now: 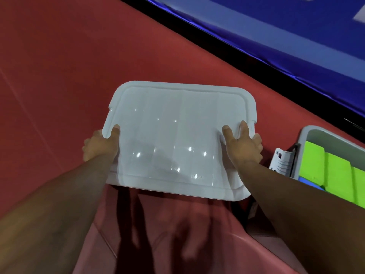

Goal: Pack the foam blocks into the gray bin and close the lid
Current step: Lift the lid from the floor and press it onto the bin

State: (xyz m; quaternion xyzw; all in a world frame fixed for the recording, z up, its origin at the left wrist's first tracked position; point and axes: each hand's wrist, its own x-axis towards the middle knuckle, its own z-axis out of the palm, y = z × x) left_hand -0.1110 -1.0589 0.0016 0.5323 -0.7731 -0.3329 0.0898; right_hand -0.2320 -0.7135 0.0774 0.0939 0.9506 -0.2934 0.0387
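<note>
Bin: gray bin (324, 133) at the right edge, uncovered, with green blocks (335, 175) packed inside and a blue block (310, 183) at their near side.
Clip: a white clip (282, 161) sticks out from the bin's left end.
Floor: red mat (79, 66); a black strip (217, 46) and a blue sheet (276, 36) on the far right.
Lid: the lid (177, 135) is held flat above the mat, left of the bin and apart from it.
Hands: the left hand (100, 145) grips the lid's left edge and the right hand (243, 145) its right edge, thumbs on top.

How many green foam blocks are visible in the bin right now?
3 green blocks side by side in the gray bin: left block, middle block, right block. Others may lie off-frame.
</note>
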